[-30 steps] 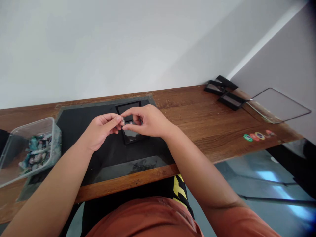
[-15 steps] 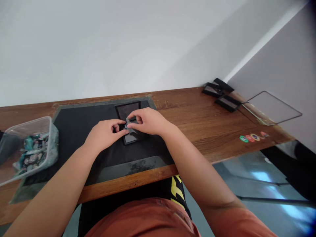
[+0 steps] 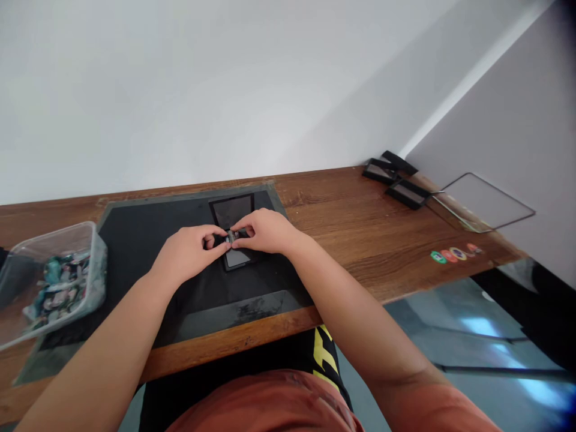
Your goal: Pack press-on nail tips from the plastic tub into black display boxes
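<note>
Tabletop (image 3: 360,240) of brown wood runs from the wall to a front edge just ahead of the person's lap, so low elbow moves have little room there. The black mat (image 3: 148,240) on it gives the hands a flat surface, its far edge set a little in from the wall. At the left, the clear tub (image 3: 93,246) of small mixed pieces limits how far the left forearm can swing; toward the right, the wood offers more open room before the black boxes (image 3: 407,193) and the thin wire frame (image 3: 468,174). The left hand (image 3: 186,249) and right hand (image 3: 270,231) meet over the mat, thumb and fingertips of each closed on one small piece (image 3: 231,236). Under them is the open case (image 3: 238,258), lid tilted up on the far side; it looks light, stiff and rather smooth, best steadied by its outer rim. The piece, held just above or against the case, I cannot tell which, seems very light, perhaps slippery and easily crushed, so a gentle pinch at its opposite ends would suit it.
</note>
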Available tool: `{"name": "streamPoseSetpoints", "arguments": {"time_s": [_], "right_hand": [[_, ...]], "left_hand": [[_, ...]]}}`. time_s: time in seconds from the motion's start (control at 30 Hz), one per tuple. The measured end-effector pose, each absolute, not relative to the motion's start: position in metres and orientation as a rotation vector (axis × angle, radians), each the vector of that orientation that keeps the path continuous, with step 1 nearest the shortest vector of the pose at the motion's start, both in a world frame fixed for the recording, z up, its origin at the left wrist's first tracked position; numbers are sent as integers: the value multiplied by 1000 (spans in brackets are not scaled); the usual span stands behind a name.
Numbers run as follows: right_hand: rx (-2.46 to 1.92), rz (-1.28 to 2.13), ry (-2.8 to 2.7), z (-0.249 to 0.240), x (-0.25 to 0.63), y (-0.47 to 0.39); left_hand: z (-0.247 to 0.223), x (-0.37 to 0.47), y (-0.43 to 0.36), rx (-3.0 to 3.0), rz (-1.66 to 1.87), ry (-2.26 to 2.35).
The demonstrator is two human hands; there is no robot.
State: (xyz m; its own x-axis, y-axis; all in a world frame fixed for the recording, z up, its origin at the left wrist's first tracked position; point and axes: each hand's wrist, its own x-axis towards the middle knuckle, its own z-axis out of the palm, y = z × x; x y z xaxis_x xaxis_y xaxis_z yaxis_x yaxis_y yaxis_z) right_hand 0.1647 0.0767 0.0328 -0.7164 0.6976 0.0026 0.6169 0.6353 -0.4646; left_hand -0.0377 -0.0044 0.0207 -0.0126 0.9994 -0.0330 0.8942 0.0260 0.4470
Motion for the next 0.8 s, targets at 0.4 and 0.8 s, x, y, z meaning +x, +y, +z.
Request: {"name": "streamPoseSetpoints", "arguments": {"time_s": [0.4, 0.8], "right_hand": [[-1133, 657, -2636, 37, 169, 79], [-1103, 636, -2660, 34, 167, 79]], "left_hand": [[19, -41, -3, 1919, 482, 1959], [17, -37, -2, 1923, 476, 1970]]}}
